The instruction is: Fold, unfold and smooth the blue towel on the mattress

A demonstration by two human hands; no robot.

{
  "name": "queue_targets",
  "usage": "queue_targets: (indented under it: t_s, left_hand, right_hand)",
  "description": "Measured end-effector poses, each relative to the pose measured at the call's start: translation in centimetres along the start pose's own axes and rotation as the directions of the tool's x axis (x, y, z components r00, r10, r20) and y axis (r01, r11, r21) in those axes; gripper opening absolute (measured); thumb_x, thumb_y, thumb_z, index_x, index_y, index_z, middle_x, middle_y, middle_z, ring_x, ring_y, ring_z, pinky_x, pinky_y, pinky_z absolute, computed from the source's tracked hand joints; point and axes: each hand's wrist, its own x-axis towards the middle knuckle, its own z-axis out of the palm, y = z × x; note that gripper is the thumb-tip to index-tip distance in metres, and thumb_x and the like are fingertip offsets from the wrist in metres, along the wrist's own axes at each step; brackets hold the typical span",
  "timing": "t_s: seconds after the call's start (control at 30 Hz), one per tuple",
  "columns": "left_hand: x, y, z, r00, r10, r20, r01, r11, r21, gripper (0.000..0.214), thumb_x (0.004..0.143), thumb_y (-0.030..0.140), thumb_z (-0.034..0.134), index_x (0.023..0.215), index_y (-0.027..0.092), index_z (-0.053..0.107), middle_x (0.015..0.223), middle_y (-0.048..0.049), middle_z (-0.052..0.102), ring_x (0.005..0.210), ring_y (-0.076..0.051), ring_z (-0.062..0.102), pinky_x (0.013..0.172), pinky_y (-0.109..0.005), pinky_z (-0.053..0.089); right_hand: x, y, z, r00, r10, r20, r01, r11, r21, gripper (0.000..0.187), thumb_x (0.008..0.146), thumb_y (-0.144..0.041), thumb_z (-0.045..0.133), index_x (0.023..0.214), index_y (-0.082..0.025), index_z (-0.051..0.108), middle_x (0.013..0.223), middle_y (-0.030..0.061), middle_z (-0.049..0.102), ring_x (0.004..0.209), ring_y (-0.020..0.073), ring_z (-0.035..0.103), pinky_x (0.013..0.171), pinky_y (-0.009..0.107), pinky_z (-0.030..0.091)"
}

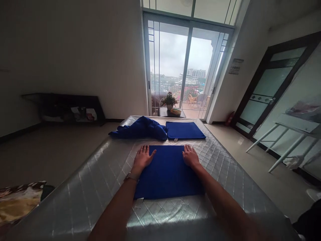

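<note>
A flat blue cloth, squared off like a folded towel, lies in front of me on the plastic-covered mattress. My left hand rests flat at its far left corner, fingers stretched out and thumb apart. At the far right corner my right hand lies flat too, its fingers extended. A small white tag sticks out at the cloth's near left edge. Beyond it sits a second flat folded blue cloth. Left of that one is a crumpled heap of blue cloth.
Past the mattress's far end stands a small dark table with a potted plant, before a sliding glass door. A pale-legged table is on the right. Patterned fabric lies at lower left.
</note>
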Motion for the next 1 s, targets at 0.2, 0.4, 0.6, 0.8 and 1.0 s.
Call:
queue_targets:
  t_s: [0.2,0.4,0.6,0.8,1.0]
  left_hand:
    - [0.0,0.0,0.1,0.999,0.019,-0.030,-0.018,1.000,0.007,0.093,0.096,0.072,0.007,0.157,0.006,0.032,0.165,-0.0201,0.029,0.154,-0.031,0.023,0.124,-0.049,0.021]
    - [0.1,-0.2,0.0,1.000,0.012,0.004,-0.012,1.000,-0.003,0.094,0.096,0.072,0.009,0.158,0.004,0.028,0.166,-0.0198,0.025,0.155,-0.031,0.020,0.125,-0.048,0.020]
    - [0.4,-0.4,0.5,0.999,0.025,-0.030,-0.023,0.999,0.041,0.089,0.098,0.069,0.007,0.157,0.007,0.032,0.164,-0.0192,0.030,0.154,-0.031,0.024,0.123,-0.049,0.024]
    - [0.0,-0.6,0.1,0.997,0.025,-0.071,-0.017,0.993,0.119,0.088,0.099,0.067,0.012,0.156,0.003,0.033,0.163,-0.0216,0.032,0.153,-0.032,0.026,0.124,-0.049,0.022]
    - [0.2,4.9,-0.7,0.968,0.232,-0.095,-0.221,0.969,0.111,0.075,0.103,0.056,0.016,0.154,0.005,0.039,0.162,-0.0192,0.036,0.153,-0.029,0.027,0.126,-0.047,0.021]
  right_hand:
    - [-1.9,0.2,0.5,0.997,-0.013,0.072,0.009,0.998,0.058,0.062,0.106,-0.037,0.022,0.159,-0.005,0.027,0.167,0.0112,0.022,0.156,0.0197,0.015,0.125,0.037,0.012]
    - [-2.4,0.5,1.1,0.996,0.008,0.086,-0.016,0.996,0.092,0.064,0.105,-0.038,0.021,0.160,-0.006,0.025,0.168,0.0105,0.020,0.156,0.0196,0.014,0.125,0.036,0.011]
    - [-2.4,0.4,1.2,0.999,0.004,0.052,-0.011,0.992,0.129,0.064,0.105,-0.039,0.022,0.159,-0.005,0.027,0.167,0.0112,0.023,0.155,0.0199,0.016,0.125,0.036,0.011]
    - [-2.5,0.3,1.4,1.000,0.004,0.026,-0.008,0.986,0.164,0.064,0.104,-0.037,0.023,0.158,-0.003,0.028,0.167,0.0121,0.023,0.155,0.0208,0.017,0.125,0.038,0.011]
    - [-2.7,0.2,1.2,1.000,0.008,0.020,-0.012,0.978,0.208,0.064,0.104,-0.036,0.023,0.158,-0.004,0.028,0.166,0.0129,0.024,0.155,0.0220,0.018,0.125,0.038,0.011]
